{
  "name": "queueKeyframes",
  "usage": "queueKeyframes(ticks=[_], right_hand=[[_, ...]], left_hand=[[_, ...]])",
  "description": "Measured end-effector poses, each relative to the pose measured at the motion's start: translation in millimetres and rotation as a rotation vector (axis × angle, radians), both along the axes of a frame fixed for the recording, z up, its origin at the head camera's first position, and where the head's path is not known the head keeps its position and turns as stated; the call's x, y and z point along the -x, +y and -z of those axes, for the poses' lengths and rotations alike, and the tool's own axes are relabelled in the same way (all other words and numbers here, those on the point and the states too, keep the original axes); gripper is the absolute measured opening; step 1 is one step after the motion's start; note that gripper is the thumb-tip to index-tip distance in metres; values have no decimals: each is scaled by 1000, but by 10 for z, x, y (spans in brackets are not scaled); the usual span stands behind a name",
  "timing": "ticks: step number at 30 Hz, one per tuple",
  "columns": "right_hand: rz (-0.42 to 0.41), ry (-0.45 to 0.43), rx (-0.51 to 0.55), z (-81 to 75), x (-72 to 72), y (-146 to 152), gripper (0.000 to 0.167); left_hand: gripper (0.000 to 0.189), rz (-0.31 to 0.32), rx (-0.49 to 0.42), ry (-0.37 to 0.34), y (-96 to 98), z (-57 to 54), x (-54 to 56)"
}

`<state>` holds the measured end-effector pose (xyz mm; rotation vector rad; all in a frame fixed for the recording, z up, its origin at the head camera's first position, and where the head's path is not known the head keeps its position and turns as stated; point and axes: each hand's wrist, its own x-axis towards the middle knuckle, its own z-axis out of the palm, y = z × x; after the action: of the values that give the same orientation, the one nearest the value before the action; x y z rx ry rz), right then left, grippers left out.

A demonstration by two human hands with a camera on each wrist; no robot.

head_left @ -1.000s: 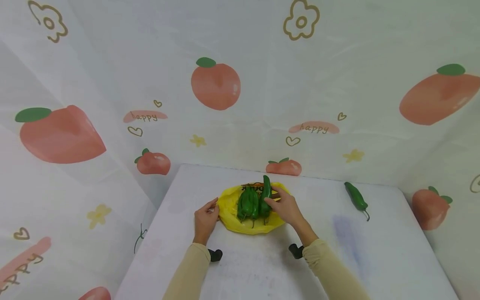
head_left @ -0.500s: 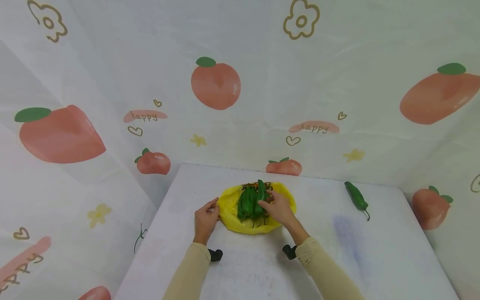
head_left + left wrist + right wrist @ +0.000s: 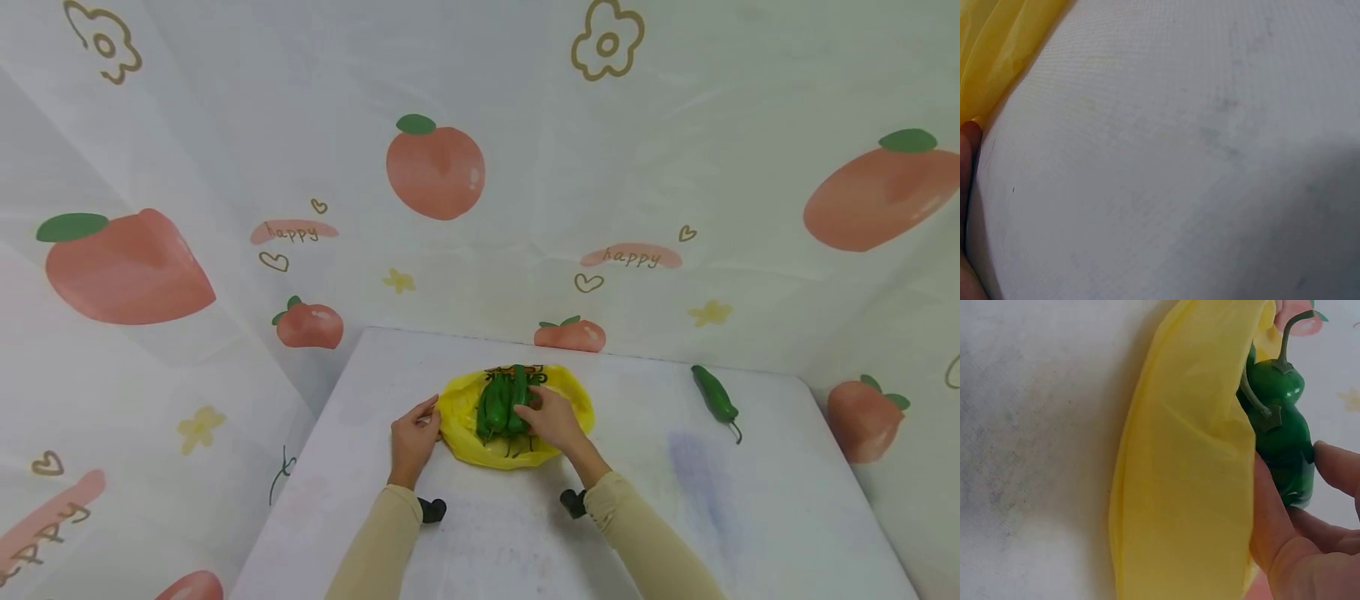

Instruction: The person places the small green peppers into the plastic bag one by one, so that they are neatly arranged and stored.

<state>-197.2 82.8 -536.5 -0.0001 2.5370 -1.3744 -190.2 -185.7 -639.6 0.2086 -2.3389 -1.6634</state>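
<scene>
A yellow plastic bag (image 3: 461, 446) lies spread open on the table, with several green chili peppers (image 3: 495, 411) bunched inside it. My left hand (image 3: 411, 442) pinches the bag's left rim; its fingertips show at the yellow plastic (image 3: 1004, 44) in the left wrist view. Over the bag's right side, my right hand (image 3: 557, 422) holds one long green chili pepper (image 3: 520, 389) against the bunch. From the right wrist, the thumb and fingers (image 3: 1338, 469) surround this chili pepper (image 3: 1288, 440), its stem pointing toward me, while the bag's near wall hides part of the bunch.
Another green chili pepper (image 3: 715, 395) lies alone on the white table (image 3: 780, 500) toward the back right. A printed cloth (image 3: 510, 267) with peaches hangs behind the table and along both sides.
My right hand has moved a little left and lowered the chili pepper onto the others in the bag. The left hand has stayed at the rim.
</scene>
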Motion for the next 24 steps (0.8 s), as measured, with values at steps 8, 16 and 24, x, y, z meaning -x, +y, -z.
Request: queueKeyframes(ticks=[8, 16, 24], right_hand=[[-6, -13, 1, 51, 8, 0, 63], [1, -8, -2, 64, 15, 3, 61], [-7, 29, -51, 26, 1, 11, 58]], left_hand=[[30, -3, 5, -9, 4, 10, 1], [31, 2, 2, -11, 7, 0, -3], [31, 1, 7, -24, 1, -27, -15]])
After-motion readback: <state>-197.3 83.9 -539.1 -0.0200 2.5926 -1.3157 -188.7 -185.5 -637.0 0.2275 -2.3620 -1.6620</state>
